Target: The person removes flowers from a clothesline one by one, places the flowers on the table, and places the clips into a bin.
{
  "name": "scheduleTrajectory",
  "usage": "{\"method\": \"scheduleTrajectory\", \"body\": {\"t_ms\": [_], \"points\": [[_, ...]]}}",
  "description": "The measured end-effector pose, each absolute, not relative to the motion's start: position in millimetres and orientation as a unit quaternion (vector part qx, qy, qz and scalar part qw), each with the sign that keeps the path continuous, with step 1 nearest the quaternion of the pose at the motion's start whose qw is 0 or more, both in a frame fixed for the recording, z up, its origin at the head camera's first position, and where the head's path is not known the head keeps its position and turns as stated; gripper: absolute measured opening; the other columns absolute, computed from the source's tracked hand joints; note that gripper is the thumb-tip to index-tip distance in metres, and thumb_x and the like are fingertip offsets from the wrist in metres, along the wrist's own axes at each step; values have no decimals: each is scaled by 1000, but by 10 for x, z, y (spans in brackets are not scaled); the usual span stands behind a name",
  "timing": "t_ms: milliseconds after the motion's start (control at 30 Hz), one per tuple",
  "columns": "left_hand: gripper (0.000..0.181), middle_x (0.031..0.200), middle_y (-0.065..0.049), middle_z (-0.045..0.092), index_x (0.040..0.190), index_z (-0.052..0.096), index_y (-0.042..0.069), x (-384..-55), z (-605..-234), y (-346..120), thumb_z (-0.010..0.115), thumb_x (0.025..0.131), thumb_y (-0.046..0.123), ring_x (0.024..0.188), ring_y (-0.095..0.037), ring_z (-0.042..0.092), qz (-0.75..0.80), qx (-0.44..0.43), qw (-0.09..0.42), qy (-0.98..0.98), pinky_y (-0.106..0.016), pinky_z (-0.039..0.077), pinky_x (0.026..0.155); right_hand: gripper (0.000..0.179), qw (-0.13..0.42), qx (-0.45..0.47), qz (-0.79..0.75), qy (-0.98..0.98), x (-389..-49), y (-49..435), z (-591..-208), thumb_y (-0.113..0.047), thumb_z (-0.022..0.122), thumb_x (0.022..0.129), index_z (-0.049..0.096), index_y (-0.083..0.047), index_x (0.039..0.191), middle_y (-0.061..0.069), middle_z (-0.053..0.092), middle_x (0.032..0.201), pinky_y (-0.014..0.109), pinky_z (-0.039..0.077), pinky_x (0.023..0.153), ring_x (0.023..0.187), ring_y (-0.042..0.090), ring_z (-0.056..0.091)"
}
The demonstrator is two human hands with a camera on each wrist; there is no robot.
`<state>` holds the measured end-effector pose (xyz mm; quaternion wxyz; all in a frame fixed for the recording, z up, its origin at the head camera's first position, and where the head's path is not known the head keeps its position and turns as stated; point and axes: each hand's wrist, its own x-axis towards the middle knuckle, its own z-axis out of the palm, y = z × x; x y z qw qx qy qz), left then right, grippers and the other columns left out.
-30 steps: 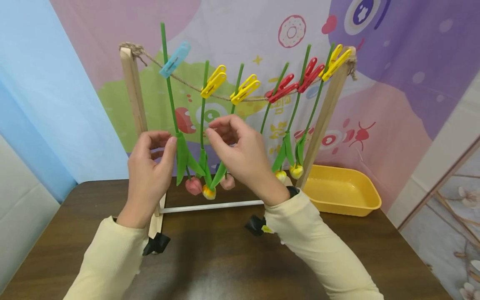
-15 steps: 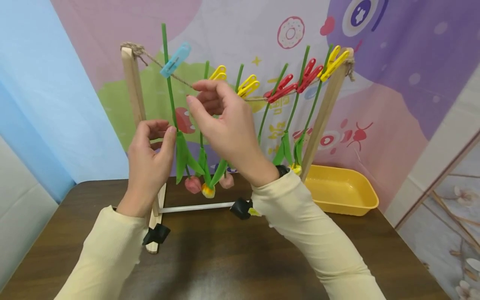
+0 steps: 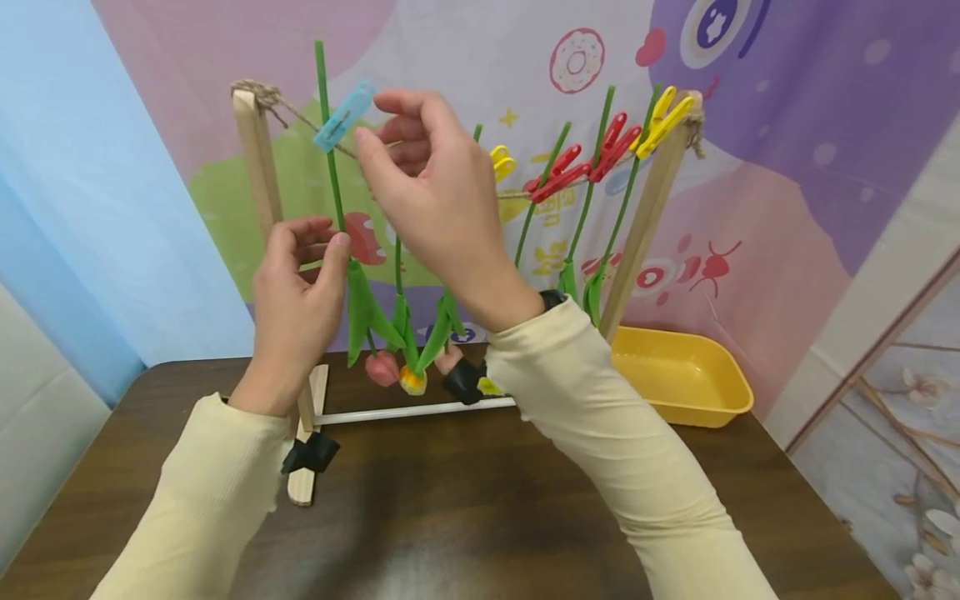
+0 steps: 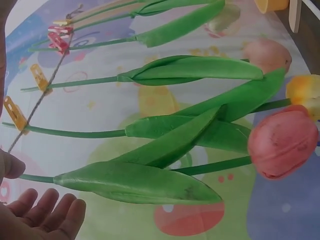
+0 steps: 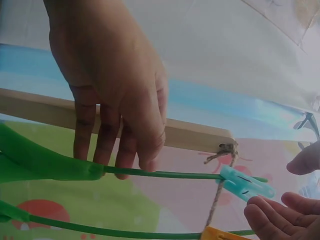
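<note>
Head view first: a cartoon-printed backdrop (image 3: 472,42) fills the rear; before it spreads a dark brown wooden table (image 3: 420,508); on that stands a wooden frame (image 3: 258,162), its two posts joined low down by a white rod (image 3: 412,412); pale yellow sleeves (image 3: 600,442) reach in from below; a yellow tray (image 3: 675,413) sits on the table by the right-hand post; a row of artificial tulips hangs blooms down between the posts, the leftmost tulip (image 3: 360,308) with a pink bloom below its green leaves and its stem rising past the line; the left hand (image 3: 296,300) is beside that stem just above the leaves, fingers loosely bent and not closed round it, and whether it touches I cannot tell; the right hand (image 3: 442,192) is higher, relaxed, thumb and fingers apart, grasping nothing, its fingertips just beside a blue clothespin (image 3: 344,116), though contact is unclear; that clothespin clips the leftmost tulip's stem where it crosses the twine (image 5: 214,204); along the line, red clothespins (image 3: 557,175) and yellow clothespins (image 3: 662,125) clip other stems; smallest, twine knots (image 3: 255,90) wrap the post tops
</note>
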<state>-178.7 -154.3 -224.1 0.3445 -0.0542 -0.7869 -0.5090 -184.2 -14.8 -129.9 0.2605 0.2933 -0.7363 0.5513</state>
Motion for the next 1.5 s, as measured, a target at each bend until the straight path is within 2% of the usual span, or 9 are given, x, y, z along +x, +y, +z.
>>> {"method": "scheduleTrajectory", "body": {"t_ms": [200,400,567,833,967,1133,1367,1500], "points": [[38,114,-6,60,126,50,6,-1814,-2181,-1520,52,95,28,101,-10,57,-522,-58,332,-784,-21,45,84,35,263,278,542,-748,-1854,-151,-1207,-15,61,88,55,-5,121,7,63,99,15,48,74,82,8,64],[40,114,-4,61,129,50,9,-1850,-2121,-1490,50,96,31,95,-2,55,-523,-55,326,-785,-16,42,75,41,254,274,517,-770,-1842,-153,-1111,-18,60,89,50,-7,127,6,61,104,15,47,75,87,7,65],[34,105,-4,63,125,53,8,-1877,-2085,-1459,49,97,27,87,-1,57,-535,-65,330,-775,-17,42,70,47,216,264,498,-797,-1825,-149,-1021,-24,58,91,45,-10,133,4,59,112,15,47,75,92,5,63],[27,90,8,62,119,55,5,-1891,-2064,-1430,49,97,19,69,0,62,-575,-90,321,-747,-16,50,67,52,158,236,463,-839,-1884,-176,-944,-29,55,92,40,-13,139,2,58,124,16,47,78,102,5,62],[25,87,8,63,117,56,4,-1890,-2050,-1412,49,97,18,66,-2,64,-598,-96,313,-732,-17,52,67,47,146,237,459,-844,-1919,-201,-932,-27,54,93,44,-13,137,1,61,119,16,48,76,98,5,63],[24,86,8,63,116,57,3,-1886,-2041,-1410,49,97,16,65,-3,63,-607,-106,319,-720,-17,52,67,39,158,245,456,-841,-1963,-231,-940,-24,55,94,50,-12,131,0,67,108,17,48,69,87,5,64],[24,83,7,63,115,57,1,-1901,-2042,-1417,47,97,14,64,-3,63,-618,-118,329,-704,-18,53,66,33,181,248,460,-833,-2005,-247,-947,-22,58,93,56,-10,124,0,67,106,15,47,70,89,5,63],[24,82,6,62,115,57,1,-1912,-2045,-1420,47,97,13,64,-3,63,-623,-121,327,-700,-18,52,65,33,176,243,470,-830,-2012,-249,-945,-22,60,92,57,-10,122,1,67,105,15,48,71,89,5,62]]}}
